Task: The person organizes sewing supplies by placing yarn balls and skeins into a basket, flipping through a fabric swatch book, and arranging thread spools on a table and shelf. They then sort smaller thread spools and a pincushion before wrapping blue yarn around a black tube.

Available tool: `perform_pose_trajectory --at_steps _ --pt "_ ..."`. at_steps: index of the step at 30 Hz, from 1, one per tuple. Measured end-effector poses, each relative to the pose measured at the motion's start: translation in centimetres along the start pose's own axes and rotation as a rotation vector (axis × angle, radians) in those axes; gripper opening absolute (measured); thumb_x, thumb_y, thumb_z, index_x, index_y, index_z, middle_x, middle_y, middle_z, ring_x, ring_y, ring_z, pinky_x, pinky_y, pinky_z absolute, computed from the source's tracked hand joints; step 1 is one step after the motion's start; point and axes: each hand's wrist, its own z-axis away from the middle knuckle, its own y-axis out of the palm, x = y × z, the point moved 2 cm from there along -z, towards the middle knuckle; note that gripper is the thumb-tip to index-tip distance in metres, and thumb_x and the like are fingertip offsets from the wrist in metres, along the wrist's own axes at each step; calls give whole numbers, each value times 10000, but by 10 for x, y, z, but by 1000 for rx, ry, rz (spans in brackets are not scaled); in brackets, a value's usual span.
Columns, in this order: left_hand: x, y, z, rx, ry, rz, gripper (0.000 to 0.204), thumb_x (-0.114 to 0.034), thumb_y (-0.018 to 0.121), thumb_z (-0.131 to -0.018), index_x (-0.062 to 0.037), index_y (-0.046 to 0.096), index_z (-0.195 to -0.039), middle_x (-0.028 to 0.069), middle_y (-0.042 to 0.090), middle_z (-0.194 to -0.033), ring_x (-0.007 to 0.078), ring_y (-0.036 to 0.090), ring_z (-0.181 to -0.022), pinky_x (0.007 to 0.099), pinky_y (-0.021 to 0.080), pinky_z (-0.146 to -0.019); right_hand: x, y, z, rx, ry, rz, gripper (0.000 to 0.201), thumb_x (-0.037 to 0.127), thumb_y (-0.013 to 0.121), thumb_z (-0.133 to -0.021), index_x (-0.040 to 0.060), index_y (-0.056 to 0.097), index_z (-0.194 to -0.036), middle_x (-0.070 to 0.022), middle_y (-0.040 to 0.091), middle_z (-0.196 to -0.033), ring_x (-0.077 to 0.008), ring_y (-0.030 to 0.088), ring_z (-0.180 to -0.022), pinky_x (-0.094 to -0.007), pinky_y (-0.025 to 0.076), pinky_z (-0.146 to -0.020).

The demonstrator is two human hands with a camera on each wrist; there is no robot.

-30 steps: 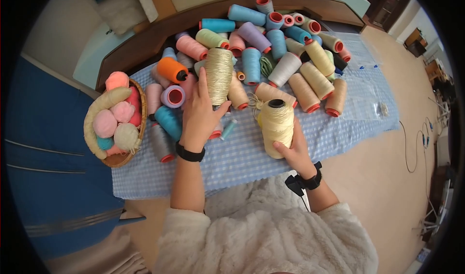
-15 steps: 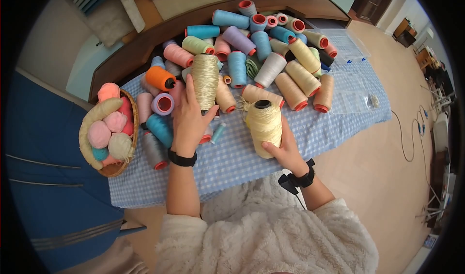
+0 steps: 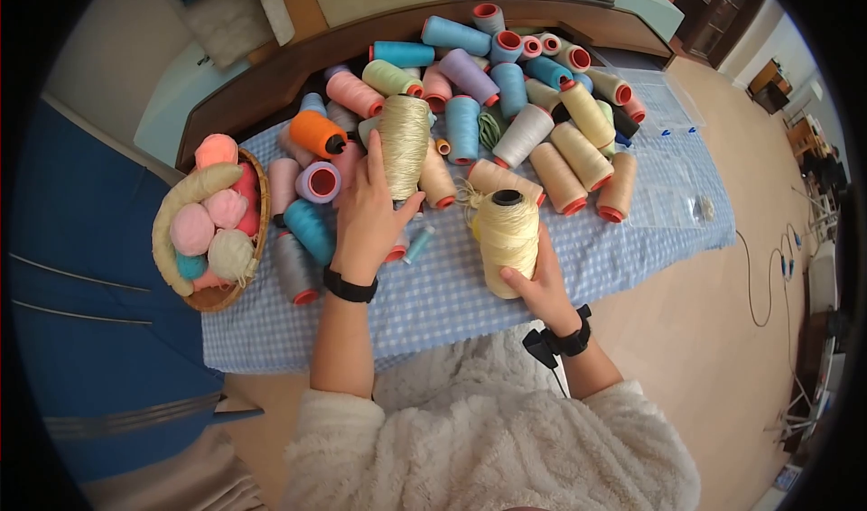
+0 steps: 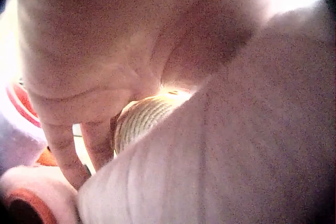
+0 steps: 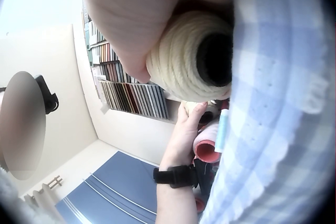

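So you've got a spool in each hand, both over the near side of the blue-and-white gingham cloth (image 3: 433,299). Your right hand (image 3: 545,281) grips the pale yellow spool of thick yarn (image 3: 508,245), thumb across the near face and fingers wrapped round the far side, black core end up. That's a solid hold imo. I can't tell whether its base is on the cloth or just above it.

Your left hand (image 3: 366,231) is on the tall shiny gold spool (image 3: 405,145): fingers up its left side, thumb low by the black base. Looks like a light hold between thumb and fingers, but the left wrist view is mostly palm, so I can't judge how firm it is. That wrap looks slick, so I'd bring the thumb further round and press from both sides rather than trust the fingertips.

Watch the loose pale strands (image 3: 471,199) by the top of the yellow one. They hang close to the beige cone with red ends (image 3: 506,181) and could snag, so I'd tuck them under a finger. It's tight round the gold spool too, with the peach cone (image 3: 438,181) right beside it and the small light-blue thread tube (image 3: 419,245) just below your thumb. Straight up beats sideways there.
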Motion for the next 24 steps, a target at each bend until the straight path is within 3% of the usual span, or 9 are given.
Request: perform_pose_trajectory --at_steps 1,4,24 --pt "0 0 0 -3 1 -4 1024 -269 796 -832 -13 143 -1578 334 403 -1480 487 375 -1398 506 394 -1107 0 0 0 -4 -4 2 854 289 769 -877 -7 294 -1522 -157 516 -1415 -254 504 -1315 -393 378 -1112" --pt "4 3 0 -73 77 -88 1050 -276 797 -817 -11 132 -1586 280 513 -1316 449 581 -1159 475 502 -950 2 1 0 -7 -4 -5 859 303 772 -877 -11 295 -1519 -157 518 -1412 -255 505 -1314 -395 381 -1110" --pt "4 3 0 -74 71 -96 1074 -268 809 -807 -24 116 -1591 273 521 -1295 439 601 -1123 473 510 -930 1 -1 1 -13 -13 46 851 313 774 -876 0 309 -1516 -157 529 -1395 -259 524 -1292 -391 397 -1095"
